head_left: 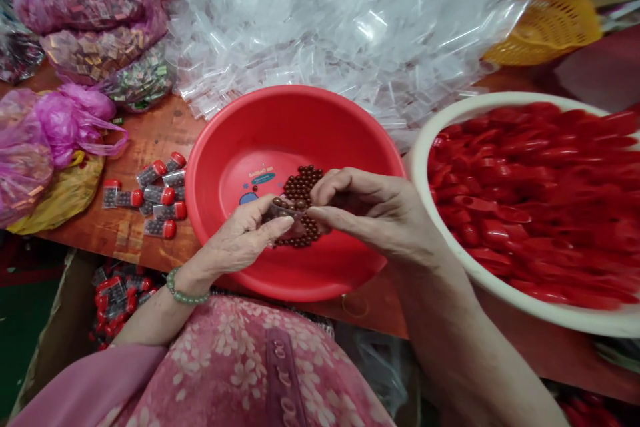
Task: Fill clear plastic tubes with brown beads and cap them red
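A red basin (295,120) stands in the middle, with a heap of small brown balls (303,180) on its floor. Over the heap, my left hand (250,230) pinches a small clear container (290,213) that has brown balls at its mouth. My right hand (370,210) is at the container's right side, its thumb and forefinger close together near the balls; whatever lies between those fingertips is too small to make out.
Filled containers with red caps (160,195) lie left of the basin, and more fill a box (117,297) below. Clear empty containers (340,33) are piled behind. At right stands a white tub (425,167) of red pieces (540,193); a yellow basket (555,27) sits behind it.
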The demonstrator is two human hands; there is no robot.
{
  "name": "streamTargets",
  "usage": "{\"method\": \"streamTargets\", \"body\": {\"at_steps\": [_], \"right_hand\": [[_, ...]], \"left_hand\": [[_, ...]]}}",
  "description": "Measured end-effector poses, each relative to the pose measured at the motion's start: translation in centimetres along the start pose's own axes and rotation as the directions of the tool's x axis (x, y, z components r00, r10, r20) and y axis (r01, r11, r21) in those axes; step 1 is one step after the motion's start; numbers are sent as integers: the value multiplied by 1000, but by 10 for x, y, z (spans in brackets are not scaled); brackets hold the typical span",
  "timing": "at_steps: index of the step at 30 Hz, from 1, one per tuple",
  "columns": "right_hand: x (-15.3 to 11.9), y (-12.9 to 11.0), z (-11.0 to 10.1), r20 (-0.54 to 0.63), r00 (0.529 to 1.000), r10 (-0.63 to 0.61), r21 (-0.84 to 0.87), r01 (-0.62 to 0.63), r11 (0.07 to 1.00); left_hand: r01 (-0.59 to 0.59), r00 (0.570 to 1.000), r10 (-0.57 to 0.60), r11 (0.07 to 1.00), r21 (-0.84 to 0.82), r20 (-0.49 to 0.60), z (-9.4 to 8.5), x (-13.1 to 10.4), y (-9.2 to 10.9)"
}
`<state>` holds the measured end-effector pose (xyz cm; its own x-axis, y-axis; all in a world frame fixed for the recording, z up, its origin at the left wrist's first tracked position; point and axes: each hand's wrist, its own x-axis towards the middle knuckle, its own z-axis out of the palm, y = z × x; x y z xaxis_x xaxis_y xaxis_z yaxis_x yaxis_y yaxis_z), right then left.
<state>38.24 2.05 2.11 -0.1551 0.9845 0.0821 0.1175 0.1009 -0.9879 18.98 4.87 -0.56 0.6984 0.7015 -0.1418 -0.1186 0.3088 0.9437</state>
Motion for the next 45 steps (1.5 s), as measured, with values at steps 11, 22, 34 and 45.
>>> {"method": "streamTargets", "body": {"at_steps": [11,22,34,45], "right_hand": [[3,4,1,122,993,-9,-72,17,997],[10,4,4,234,972,-28,-31,36,999],[-3,13,0,103,987,-122,-101,133,986],[-16,12,4,177,946,-270,-415,321,851]], "left_hand": [[32,998,-31,999,-25,56,-1,-1,-1],[53,993,-51,998,-22,110,-3,-2,-2],[10,1000,-11,998,-57,-18,-8,1,-2],[-35,999,37,992,119,-9,3,1,8]]}}
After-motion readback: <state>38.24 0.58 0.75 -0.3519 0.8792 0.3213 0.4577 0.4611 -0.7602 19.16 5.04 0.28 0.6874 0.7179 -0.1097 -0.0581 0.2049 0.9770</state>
